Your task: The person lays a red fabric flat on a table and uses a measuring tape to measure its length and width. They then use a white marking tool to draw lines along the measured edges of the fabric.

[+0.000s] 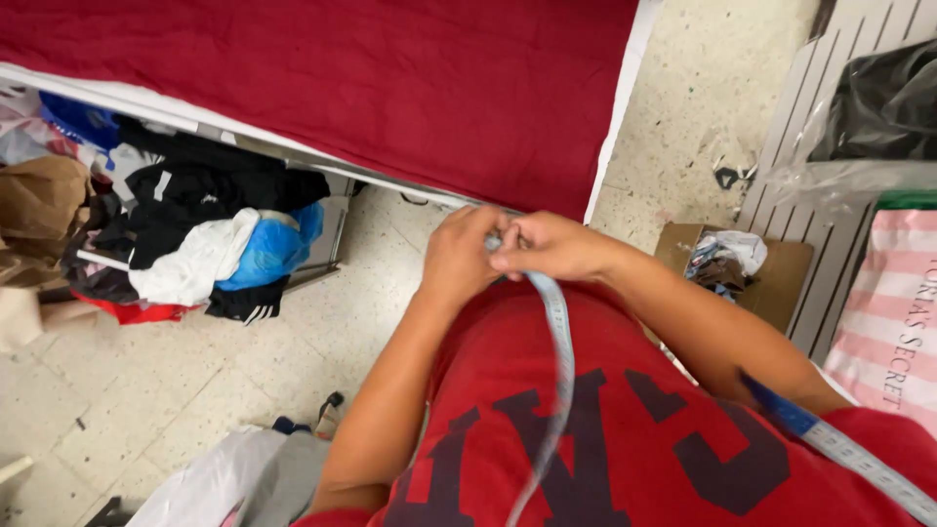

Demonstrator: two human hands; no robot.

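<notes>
My left hand [461, 256] and my right hand [547, 246] meet in front of my chest at the near edge of a table covered in dark red cloth [390, 88]. Both pinch the end of a pale blue measuring tape [560, 351]. The tape hangs down over my red shirt with dark letters [605, 439]. Another stretch of the measuring tape [839, 449] runs along my right shoulder. The tape's very tip is hidden between my fingers.
A heap of black, white, blue and red clothes [195, 244] lies under the table at left, beside brown paper [39, 205]. An open cardboard box [752, 263] with scraps, a pink striped bag [893, 312] and a black plastic bag [878, 107] are at right. The floor is speckled tile [146, 381].
</notes>
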